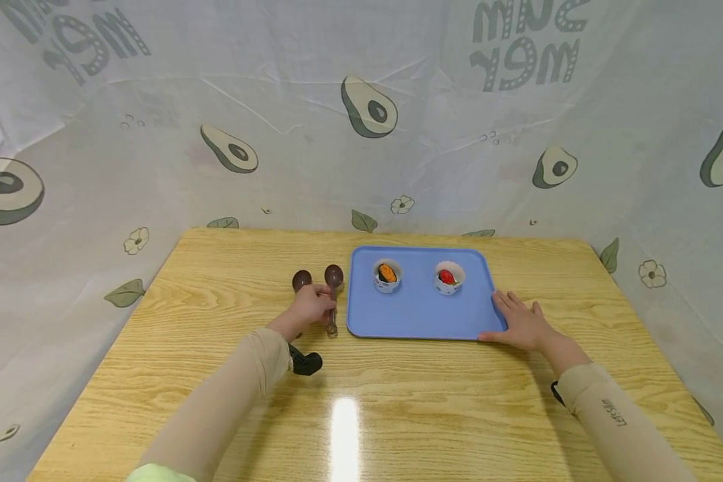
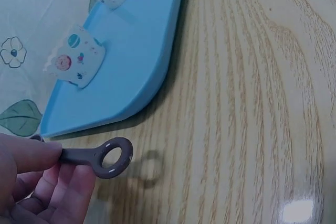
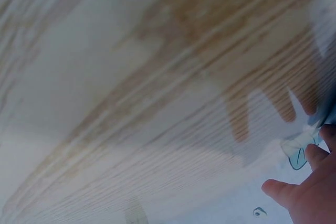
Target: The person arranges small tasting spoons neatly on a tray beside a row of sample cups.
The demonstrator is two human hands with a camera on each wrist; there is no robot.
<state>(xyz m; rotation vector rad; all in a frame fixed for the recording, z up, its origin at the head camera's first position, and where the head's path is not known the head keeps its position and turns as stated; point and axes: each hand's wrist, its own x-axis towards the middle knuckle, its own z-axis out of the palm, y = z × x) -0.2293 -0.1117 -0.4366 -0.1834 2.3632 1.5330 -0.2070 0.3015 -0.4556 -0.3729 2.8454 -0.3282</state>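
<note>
In the head view my left hand (image 1: 310,305) pinches the handle of a dark brown spoon (image 1: 334,275) beside the blue tray's left edge. The handle's ring end (image 2: 119,157) sticks out past my thumb and fingers in the left wrist view, its shadow on the table below. A second brown spoon (image 1: 302,279) lies just left, its handle mostly hidden under my left hand. My right hand (image 1: 521,324) rests with spread fingers at the right edge of the blue tray (image 1: 410,318), near its front corner.
On the tray stand two small patterned cups: the left cup (image 1: 387,286) holds an orange-topped piece, the right cup (image 1: 448,288) a red-topped one. The wooden table (image 1: 434,408) extends around the tray. A printed cloth (image 1: 313,167) hangs behind and at both sides.
</note>
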